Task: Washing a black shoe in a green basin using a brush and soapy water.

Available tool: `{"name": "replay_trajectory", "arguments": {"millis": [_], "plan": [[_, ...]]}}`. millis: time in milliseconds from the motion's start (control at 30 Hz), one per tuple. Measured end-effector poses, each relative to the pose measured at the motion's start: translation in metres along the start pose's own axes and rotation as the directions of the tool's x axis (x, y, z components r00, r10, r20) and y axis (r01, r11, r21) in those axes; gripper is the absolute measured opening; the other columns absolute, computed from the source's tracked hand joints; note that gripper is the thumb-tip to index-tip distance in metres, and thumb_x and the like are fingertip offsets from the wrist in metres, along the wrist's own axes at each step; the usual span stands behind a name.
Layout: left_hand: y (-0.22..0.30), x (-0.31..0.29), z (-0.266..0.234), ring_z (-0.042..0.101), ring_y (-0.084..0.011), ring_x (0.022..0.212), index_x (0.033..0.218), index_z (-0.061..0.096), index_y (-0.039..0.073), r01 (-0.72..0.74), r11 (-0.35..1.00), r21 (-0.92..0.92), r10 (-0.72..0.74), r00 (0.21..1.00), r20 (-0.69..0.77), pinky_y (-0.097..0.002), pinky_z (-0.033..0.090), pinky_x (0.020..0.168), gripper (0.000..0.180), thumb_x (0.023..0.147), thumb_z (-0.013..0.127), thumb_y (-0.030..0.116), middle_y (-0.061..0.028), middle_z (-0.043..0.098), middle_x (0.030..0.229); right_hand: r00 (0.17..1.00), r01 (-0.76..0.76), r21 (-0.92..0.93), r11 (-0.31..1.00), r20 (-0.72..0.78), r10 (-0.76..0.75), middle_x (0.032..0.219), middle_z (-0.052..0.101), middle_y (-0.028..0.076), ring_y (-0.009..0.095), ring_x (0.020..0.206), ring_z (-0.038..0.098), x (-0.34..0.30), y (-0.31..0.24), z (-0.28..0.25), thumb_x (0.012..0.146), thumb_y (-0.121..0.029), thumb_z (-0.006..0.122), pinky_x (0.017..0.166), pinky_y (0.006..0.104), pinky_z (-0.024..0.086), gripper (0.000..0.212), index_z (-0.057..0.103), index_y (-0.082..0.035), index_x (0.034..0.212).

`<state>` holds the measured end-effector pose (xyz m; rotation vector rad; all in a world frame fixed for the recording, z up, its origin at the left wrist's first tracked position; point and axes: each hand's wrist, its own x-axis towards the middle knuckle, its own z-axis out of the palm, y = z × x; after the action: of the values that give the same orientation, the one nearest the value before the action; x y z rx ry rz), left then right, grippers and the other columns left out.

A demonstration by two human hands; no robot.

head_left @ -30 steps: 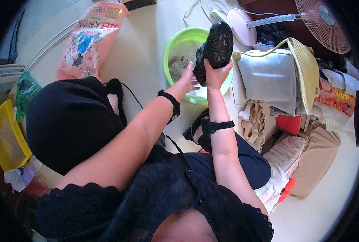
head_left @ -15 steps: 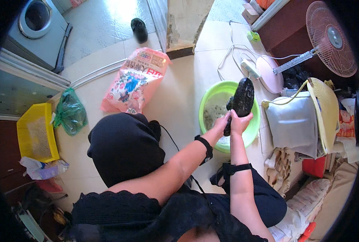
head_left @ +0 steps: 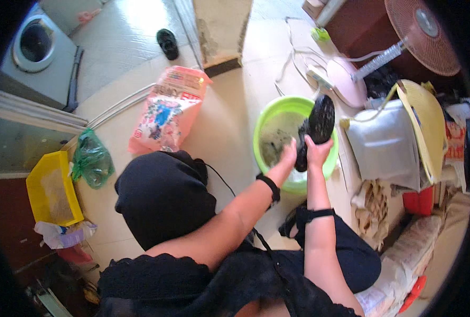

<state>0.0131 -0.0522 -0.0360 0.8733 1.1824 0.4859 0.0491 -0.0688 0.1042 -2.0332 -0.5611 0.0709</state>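
Over a light green basin (head_left: 259, 127) I hold a dark, wet-looking black shoe (head_left: 321, 117), slipper-like in shape, tilted with its toe end away from me. My right hand (head_left: 318, 150) is closed round its near end. Along the shoe's left side my left hand (head_left: 285, 158) has its fingers closed against it; their tips are partly hidden and blurred. Cloudy water (head_left: 277, 140) with dark patches fills the basin below. A similar black shoe (head_left: 167, 44) lies on the floor at the far left.
Right of the basin are a pedestal fan (head_left: 422, 29), a power strip with cables (head_left: 319, 77) and a silver-grey box (head_left: 380, 153). On the left lie a pink bag (head_left: 166, 113), a green plastic bag (head_left: 92, 161) and a yellow tray (head_left: 55, 187). A washing machine (head_left: 39, 53) stands far left.
The whole view has shifted slightly. My left hand has moved a little apart from my right hand along the shoe, which stays held over the basin.
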Motion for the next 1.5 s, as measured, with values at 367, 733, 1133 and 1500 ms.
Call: {"name": "replay_trajectory", "arguments": {"millis": [367,733,1133,1500], "plan": [[0.124,-0.034,-0.034,0.056,-0.0240,0.101,0.117,0.054,0.011,0.297,0.684,-0.667,-0.022,0.921,0.389,-0.0395,0.041,0.093,0.060,0.089,0.030,0.058,-0.0083,0.059,0.112,0.905,0.297,-0.070,0.952,0.338,-0.257,0.111,0.054,0.018,0.031,0.106,0.052,-0.011,-0.008,-0.017,0.051,-0.016,0.075,0.095,0.0372,0.039,0.079,0.042,-0.002,0.121],[0.114,-0.029,-0.020,0.060,-0.0200,0.080,0.096,0.064,0.007,0.172,0.829,-0.532,-0.048,0.970,0.240,-0.0350,0.044,0.076,0.035,0.090,0.042,0.034,-0.0059,0.062,0.086,0.846,-0.113,0.151,0.982,0.533,0.016,0.106,0.054,0.009,0.020,0.099,0.053,-0.015,0.001,-0.013,0.060,-0.002,0.068,0.089,0.0307,0.041,0.069,0.041,-0.004,0.124],[0.142,-0.031,-0.027,0.041,-0.0197,0.115,0.139,0.029,0.009,-0.190,0.820,-0.540,0.239,0.971,0.022,-0.0342,0.026,0.102,0.076,0.085,0.042,0.061,-0.0109,0.047,0.128,0.955,0.166,-0.230,0.959,0.281,-0.098,0.110,0.055,0.020,0.035,0.103,0.053,-0.014,-0.004,-0.018,0.050,-0.015,0.076,0.091,0.0393,0.043,0.078,0.041,-0.002,0.118],[0.128,-0.022,-0.039,0.060,-0.0197,0.085,0.100,0.061,-0.004,-0.316,0.845,-0.431,0.252,0.947,-0.199,-0.0325,0.045,0.078,0.040,0.081,0.065,0.031,-0.0106,0.064,0.094,0.934,0.200,-0.367,0.908,0.351,-0.064,0.105,0.054,0.019,0.038,0.099,0.054,-0.025,-0.008,-0.016,0.052,-0.018,0.076,0.086,0.0441,0.044,0.074,0.039,-0.005,0.115]]}}
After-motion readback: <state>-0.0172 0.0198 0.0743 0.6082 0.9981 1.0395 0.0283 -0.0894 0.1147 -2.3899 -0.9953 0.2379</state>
